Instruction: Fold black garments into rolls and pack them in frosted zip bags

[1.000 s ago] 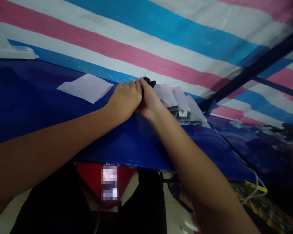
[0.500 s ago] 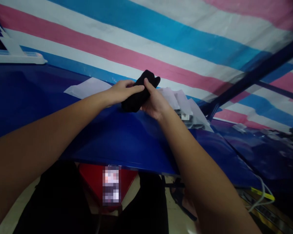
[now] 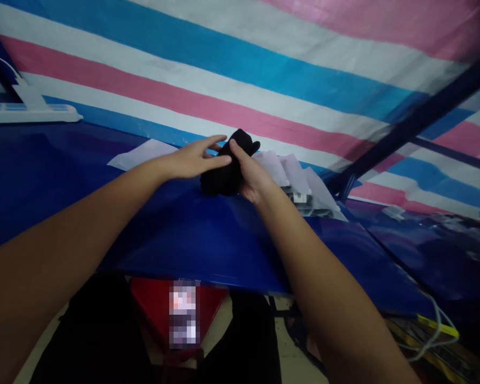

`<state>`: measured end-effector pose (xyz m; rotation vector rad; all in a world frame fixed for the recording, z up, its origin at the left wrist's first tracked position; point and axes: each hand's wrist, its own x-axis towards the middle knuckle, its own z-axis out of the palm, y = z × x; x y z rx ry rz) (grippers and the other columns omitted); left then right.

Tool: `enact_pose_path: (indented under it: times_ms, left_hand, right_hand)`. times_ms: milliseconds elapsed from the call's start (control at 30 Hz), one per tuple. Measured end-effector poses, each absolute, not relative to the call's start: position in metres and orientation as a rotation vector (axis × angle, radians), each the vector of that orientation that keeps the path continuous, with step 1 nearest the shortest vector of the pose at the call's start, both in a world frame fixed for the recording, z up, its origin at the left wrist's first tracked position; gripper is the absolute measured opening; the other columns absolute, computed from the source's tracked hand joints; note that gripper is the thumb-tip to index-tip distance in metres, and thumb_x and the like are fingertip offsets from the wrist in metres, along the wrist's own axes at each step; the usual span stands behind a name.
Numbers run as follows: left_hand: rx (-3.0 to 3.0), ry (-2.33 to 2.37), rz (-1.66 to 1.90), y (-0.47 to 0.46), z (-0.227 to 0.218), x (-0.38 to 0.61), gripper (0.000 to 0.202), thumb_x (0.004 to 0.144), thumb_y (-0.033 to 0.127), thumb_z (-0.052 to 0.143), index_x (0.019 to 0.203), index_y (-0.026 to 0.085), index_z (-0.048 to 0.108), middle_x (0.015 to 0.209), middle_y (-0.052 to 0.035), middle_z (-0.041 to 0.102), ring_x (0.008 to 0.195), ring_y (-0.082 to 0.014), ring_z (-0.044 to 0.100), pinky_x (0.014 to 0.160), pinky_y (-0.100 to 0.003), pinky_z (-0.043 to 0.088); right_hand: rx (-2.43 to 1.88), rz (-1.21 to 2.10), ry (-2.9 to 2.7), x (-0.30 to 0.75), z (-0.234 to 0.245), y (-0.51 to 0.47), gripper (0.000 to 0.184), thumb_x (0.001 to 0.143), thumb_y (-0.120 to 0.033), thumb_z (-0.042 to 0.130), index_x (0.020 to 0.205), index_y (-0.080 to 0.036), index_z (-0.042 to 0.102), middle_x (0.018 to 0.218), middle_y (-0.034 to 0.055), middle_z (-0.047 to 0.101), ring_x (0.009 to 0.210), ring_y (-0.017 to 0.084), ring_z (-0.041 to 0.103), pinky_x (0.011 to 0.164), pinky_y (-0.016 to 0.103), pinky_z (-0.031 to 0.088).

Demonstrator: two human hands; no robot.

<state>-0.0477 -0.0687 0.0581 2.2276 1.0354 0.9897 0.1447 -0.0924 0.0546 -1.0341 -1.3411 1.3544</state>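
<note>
A folded black cloth bundle (image 3: pixel 224 176), soft and rolled thick, is held up over the blue table (image 3: pixel 196 229). My right hand (image 3: pixel 250 173) grips it from the right, thumb pressed on its upper face and the other fingers hidden behind. At its left side, my left hand (image 3: pixel 200 157) has thumb and fingers apart, the thumb tip resting against the cloth. Behind my left wrist lies a white plastic bag (image 3: pixel 142 152). Just right of my right hand, several translucent bags (image 3: pixel 298 178) overlap in a row, with dark contents and a white label showing.
A white power strip (image 3: pixel 32 113) sits at the back left. Striped sheeting (image 3: pixel 224 69) hangs behind the table, crossed by a dark blue frame bar (image 3: pixel 416 114) at right. Below the edge, a red stool (image 3: pixel 152 304) carries a blurred-out item. A pale cable (image 3: pixel 436 320) hangs at lower right.
My left hand's fingers have loosened and spread from the black bundle, while my right hand keeps its hold. The whole view has shifted slightly, so things appear lower.
</note>
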Motion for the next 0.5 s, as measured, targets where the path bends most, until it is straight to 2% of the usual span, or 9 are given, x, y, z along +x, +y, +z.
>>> enact_pose_path:
  times_ms: [67,133,200,267,367,500]
  left_hand:
    - [2.336,1.381,0.998,-0.057,0.068,-0.077,0.055,0.094,0.062,0.064,0.133,0.024,0.071,0.129,-0.0134,0.075,0.113,-0.031,0.07,0.095,-0.04,0.053]
    - [2.363,1.784,0.799,-0.046,0.072,-0.104,0.064,0.08,0.077,0.072,0.111,0.021,0.075,0.105,-0.0155,0.077,0.1,-0.0361,0.071,0.086,-0.043,0.052]
    - [2.315,1.941,0.538,-0.039,0.071,-0.119,0.076,0.071,0.087,0.072,0.108,0.02,0.074,0.097,-0.0166,0.076,0.09,-0.0373,0.07,0.077,-0.042,0.051]
    - [2.302,1.955,0.371,-0.036,0.066,-0.12,0.08,0.073,0.091,0.065,0.106,0.019,0.073,0.095,-0.018,0.077,0.084,-0.0358,0.07,0.072,-0.04,0.049]
    - [2.326,1.952,0.169,-0.034,0.056,-0.11,0.069,0.077,0.084,0.063,0.093,0.018,0.074,0.088,-0.0195,0.076,0.078,-0.0339,0.07,0.069,-0.039,0.047]
    - [2.348,1.925,0.108,-0.032,0.049,-0.107,0.037,0.081,0.055,0.065,0.078,0.018,0.07,0.075,-0.0151,0.072,0.068,-0.0291,0.065,0.068,-0.038,0.047]
  right_hand:
    - [-1.14,1.331,-1.322,0.151,0.054,-0.088,0.059,0.094,-0.071,0.066,0.13,-0.025,0.065,0.11,0.0133,0.077,0.113,0.032,0.073,0.1,0.047,0.062]
    - [-1.176,1.366,-1.28,0.155,0.053,-0.084,0.056,0.095,-0.066,0.067,0.131,-0.024,0.065,0.114,0.0154,0.076,0.116,0.032,0.072,0.1,0.046,0.063]
    - [-1.147,1.431,-1.248,0.157,0.052,-0.083,0.052,0.094,-0.062,0.072,0.129,-0.024,0.066,0.115,0.0159,0.076,0.117,0.032,0.072,0.101,0.046,0.063]
    - [-1.109,1.477,-1.232,0.157,0.051,-0.083,0.053,0.091,-0.06,0.077,0.127,-0.023,0.067,0.113,0.0158,0.077,0.116,0.032,0.073,0.102,0.046,0.063]
    - [-1.131,1.457,-1.287,0.157,0.052,-0.085,0.054,0.091,-0.063,0.074,0.126,-0.022,0.068,0.109,0.0167,0.077,0.114,0.034,0.074,0.101,0.049,0.064]
    - [-1.21,1.402,-1.415,0.155,0.054,-0.088,0.051,0.095,-0.065,0.068,0.122,-0.022,0.072,0.106,0.0175,0.077,0.111,0.035,0.074,0.099,0.052,0.065]
